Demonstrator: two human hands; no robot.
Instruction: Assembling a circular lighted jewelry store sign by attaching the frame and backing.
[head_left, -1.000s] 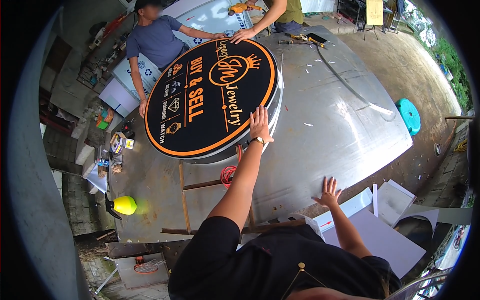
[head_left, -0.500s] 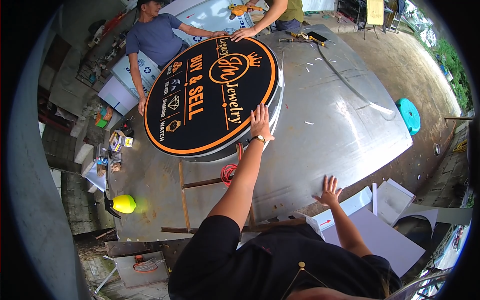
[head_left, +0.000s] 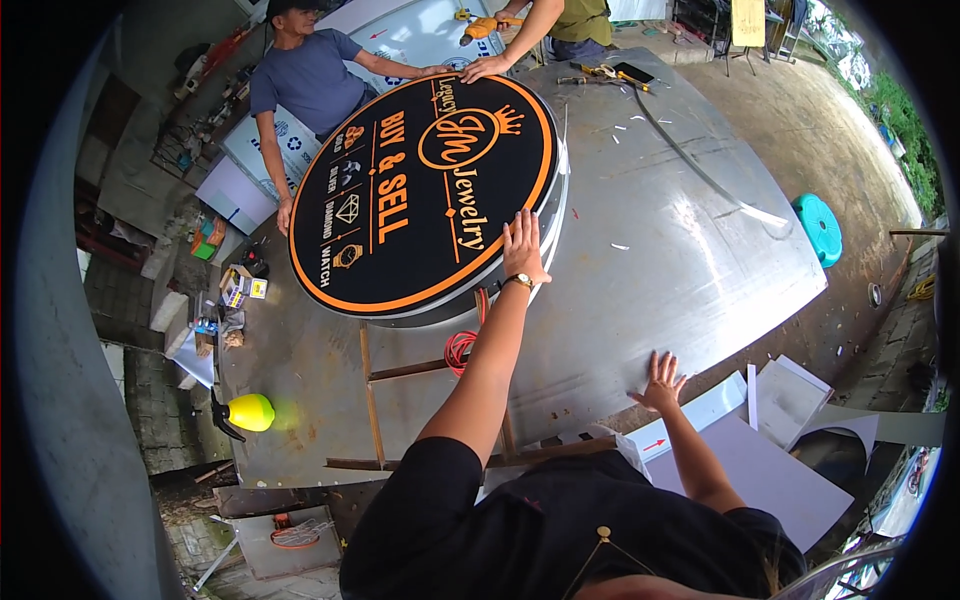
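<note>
A round black sign (head_left: 400, 215) with an orange ring and printed lettering and pictures lies face up on a large metal-topped table (head_left: 640, 300). My left hand (head_left: 523, 247), a watch at its wrist, rests spread on the sign's near right rim with its fingers on the face. My right hand (head_left: 660, 384) lies with fingers apart on the near edge of the table, holding nothing. Below the sign, a coil of red wire (head_left: 460, 350) is partly hidden by my left forearm. Beside it is a rusty metal frame (head_left: 370, 390).
Across the table one person (head_left: 305, 80) has both hands on the sign. Another person's hand (head_left: 487, 68) touches its far rim, their other holding an orange drill (head_left: 482, 30). Around stand a yellow spray bottle (head_left: 250, 412), tools (head_left: 605, 72), a bent strip (head_left: 690, 170) and a teal stool (head_left: 818, 230).
The view has shifted very slightly. The drill in the other person's hand has moved a little lower. Both my hands keep their places, the left on the sign and the right on the table.
</note>
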